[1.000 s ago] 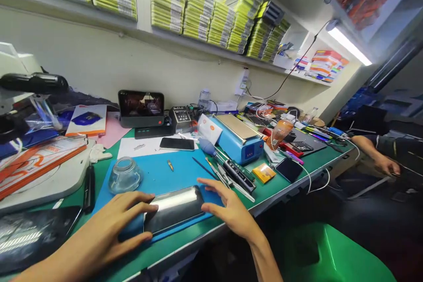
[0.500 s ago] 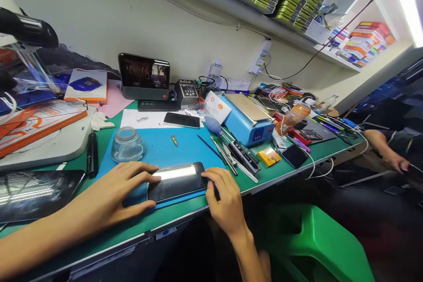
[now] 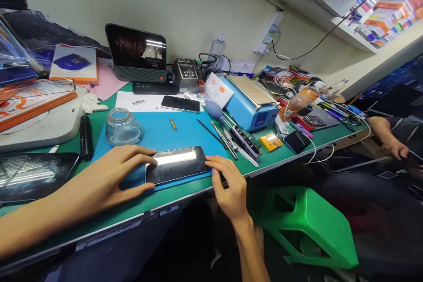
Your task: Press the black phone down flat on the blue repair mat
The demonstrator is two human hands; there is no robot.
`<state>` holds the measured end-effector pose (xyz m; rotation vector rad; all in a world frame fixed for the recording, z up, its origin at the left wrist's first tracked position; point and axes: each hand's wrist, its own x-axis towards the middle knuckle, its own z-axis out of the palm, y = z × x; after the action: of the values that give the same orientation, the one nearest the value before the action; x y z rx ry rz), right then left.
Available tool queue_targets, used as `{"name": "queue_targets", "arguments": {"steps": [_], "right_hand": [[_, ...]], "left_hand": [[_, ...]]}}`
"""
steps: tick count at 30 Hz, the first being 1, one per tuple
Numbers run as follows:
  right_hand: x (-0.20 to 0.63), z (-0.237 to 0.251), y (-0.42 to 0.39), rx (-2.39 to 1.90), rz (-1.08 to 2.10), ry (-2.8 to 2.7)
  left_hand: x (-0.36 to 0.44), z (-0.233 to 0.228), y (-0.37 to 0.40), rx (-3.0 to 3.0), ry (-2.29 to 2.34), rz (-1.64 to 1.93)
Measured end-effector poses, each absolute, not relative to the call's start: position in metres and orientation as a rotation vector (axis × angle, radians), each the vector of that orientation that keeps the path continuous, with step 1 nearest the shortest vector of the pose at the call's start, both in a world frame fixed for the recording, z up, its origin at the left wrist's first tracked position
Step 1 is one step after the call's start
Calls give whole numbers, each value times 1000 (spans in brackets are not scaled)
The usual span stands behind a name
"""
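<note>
Here: left hand [image 3: 109,180] flat, grip released, steadying phone [image 3: 176,164]; right hand [image 3: 229,185] pinching its edge.

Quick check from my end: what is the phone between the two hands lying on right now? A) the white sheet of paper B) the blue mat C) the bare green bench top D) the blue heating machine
B: the phone lies flat on the blue mat, with the left hand at one end and the right hand at the other.

view: tilting down and swinging right, shelves sliding out of the top | right hand [image 3: 231,187]: curling in from flat to pinching the right end of the phone [image 3: 176,165] | green stool [image 3: 304,224]: coming fully into sight
</note>
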<state>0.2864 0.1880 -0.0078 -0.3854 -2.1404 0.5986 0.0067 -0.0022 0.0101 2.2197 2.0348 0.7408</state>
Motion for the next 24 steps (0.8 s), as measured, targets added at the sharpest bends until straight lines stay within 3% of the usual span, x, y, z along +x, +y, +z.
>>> {"name": "queue_targets", "arguments": {"steps": [9, 17, 24], "right_hand": [[288, -7, 189, -358, 615, -2096], [280, -29, 190, -308, 195, -2076], [286, -39, 185, -310, 145, -2140]], "left_hand": [[8, 9, 0, 2189, 2016, 752], [14, 19, -1, 2062, 2051, 845], [17, 25, 2, 2057, 2052, 818]]}}
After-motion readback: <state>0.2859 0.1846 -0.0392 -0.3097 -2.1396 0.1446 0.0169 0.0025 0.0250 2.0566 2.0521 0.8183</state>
